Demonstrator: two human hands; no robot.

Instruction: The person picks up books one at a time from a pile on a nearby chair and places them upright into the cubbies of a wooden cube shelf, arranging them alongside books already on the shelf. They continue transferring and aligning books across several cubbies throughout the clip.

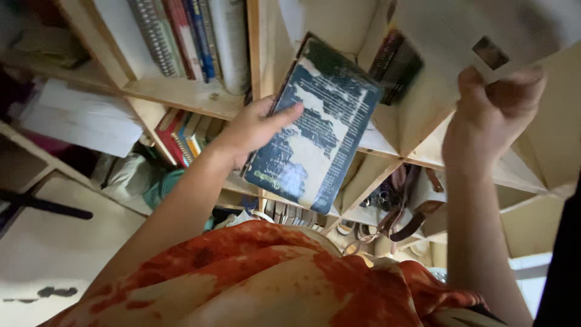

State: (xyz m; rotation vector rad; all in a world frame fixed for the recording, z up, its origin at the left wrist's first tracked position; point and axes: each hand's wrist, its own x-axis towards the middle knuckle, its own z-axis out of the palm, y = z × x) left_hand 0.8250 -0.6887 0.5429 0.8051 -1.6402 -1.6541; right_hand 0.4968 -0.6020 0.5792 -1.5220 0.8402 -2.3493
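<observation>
1. Left hand (251, 130) gripped a dark book (315, 121) at its left edge, thumb laid across the cover, remaining fingers hidden behind it.
2. Dark book: flat rectangular paperback, blue-black cover with pale worn patches and scuffed edges, tilted, held in front of the wooden shelf unit (187, 94).
3. Right hand (493, 115) was raised, fingers curled and pinching the lower edge of a pale sheet or thin booklet (484, 24); it was matte, whitish, with a small dark square picture near the grip. Blurred, so exact kind could not be told.
4. Wooden shelf unit: light bare wood, plain boards forming square compartments.
5. Upper compartment held upright books (181, 36), one with a spiral wire spine, others red, blue and white.
6. Compartment below the left hand held more coloured spines (181, 136), leaning.
7. Lower right compartment held brown leather straps (411, 218), glossy, tangled.
8. Orange-red and cream patterned cloth (272, 278), soft and draped, filled the lower frame.
</observation>
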